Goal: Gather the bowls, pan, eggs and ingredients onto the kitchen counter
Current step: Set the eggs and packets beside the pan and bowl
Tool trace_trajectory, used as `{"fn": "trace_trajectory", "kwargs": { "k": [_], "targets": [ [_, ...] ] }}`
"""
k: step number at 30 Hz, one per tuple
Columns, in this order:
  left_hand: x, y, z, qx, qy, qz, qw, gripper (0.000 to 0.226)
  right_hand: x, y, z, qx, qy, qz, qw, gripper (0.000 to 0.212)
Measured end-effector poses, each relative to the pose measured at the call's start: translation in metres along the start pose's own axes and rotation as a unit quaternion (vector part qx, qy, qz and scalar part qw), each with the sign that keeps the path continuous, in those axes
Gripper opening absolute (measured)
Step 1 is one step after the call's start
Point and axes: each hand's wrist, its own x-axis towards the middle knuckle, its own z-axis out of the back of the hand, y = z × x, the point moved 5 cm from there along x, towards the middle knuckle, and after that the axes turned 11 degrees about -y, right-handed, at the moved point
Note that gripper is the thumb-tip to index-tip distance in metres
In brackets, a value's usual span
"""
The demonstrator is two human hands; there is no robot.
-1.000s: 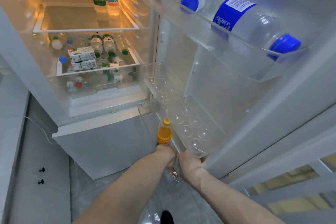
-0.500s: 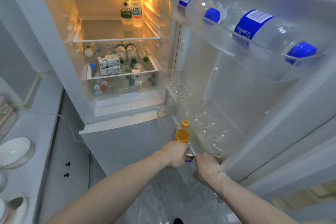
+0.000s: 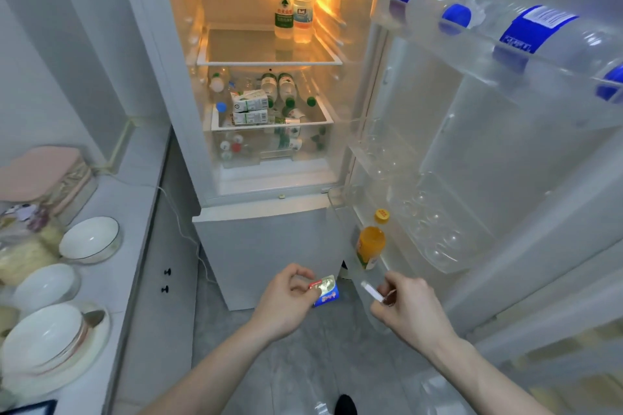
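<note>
I stand at an open fridge (image 3: pixel 269 212). My left hand (image 3: pixel 286 296) pinches a small blue, gold and red packet (image 3: pixel 325 291) below the door's lowest shelf. My right hand (image 3: pixel 408 303) pinches a small white stick-shaped item (image 3: pixel 372 291) with something brown by the fingers. An orange juice bottle (image 3: pixel 371 242) stands in the lowest door shelf just above both hands. Empty clear egg trays (image 3: pixel 435 226) sit in the door. White bowls (image 3: pixel 89 239) and a stack of bowls (image 3: pixel 43 337) stand on the counter (image 3: pixel 135 199) at the left.
The open fridge door (image 3: pixel 505 145) fills the right side, with large water bottles (image 3: pixel 539 34) lying in its top shelf. Inside are water bottles (image 3: pixel 285 7) and a drawer of drinks and cartons (image 3: pixel 249 108). A pink-lidded container (image 3: pixel 50 172) and noodle packs (image 3: pixel 23 259) crowd the counter.
Both hands have drawn back from the lowest door shelf, each now holding a small item. My view has swung left, bringing the counter and bowls into sight.
</note>
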Motion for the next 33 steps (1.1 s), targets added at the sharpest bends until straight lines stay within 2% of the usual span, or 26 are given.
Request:
{"fn": "trace_trajectory", "kwargs": {
  "k": [4, 8, 16, 24, 33],
  "targets": [
    [-0.024, 0.023, 0.035, -0.056, -0.056, 0.034, 0.996, 0.009, -0.008, 0.033, -0.012, 0.062, 0.008, 0.035, 0.997, 0.027],
    [-0.051, 0.048, 0.076, -0.119, -0.129, 0.077, 0.981, 0.008, -0.009, 0.079, -0.038, 0.137, 0.065, 0.085, 0.985, 0.027],
    [-0.117, 0.079, 0.133, -0.178, -0.301, 0.114, 0.93, 0.01, -0.024, 0.175, -0.07, 0.184, 0.193, 0.269, 0.926, 0.024],
    [-0.221, 0.103, 0.139, -0.205, -0.473, 0.177, 0.839, 0.008, -0.062, 0.223, -0.101, 0.2, 0.302, 0.385, 0.849, 0.026],
    [-0.363, 0.125, 0.125, -0.231, -0.626, 0.212, 0.714, 0.009, -0.172, 0.273, -0.104, 0.204, 0.385, 0.506, 0.745, 0.027]
  ]
}}
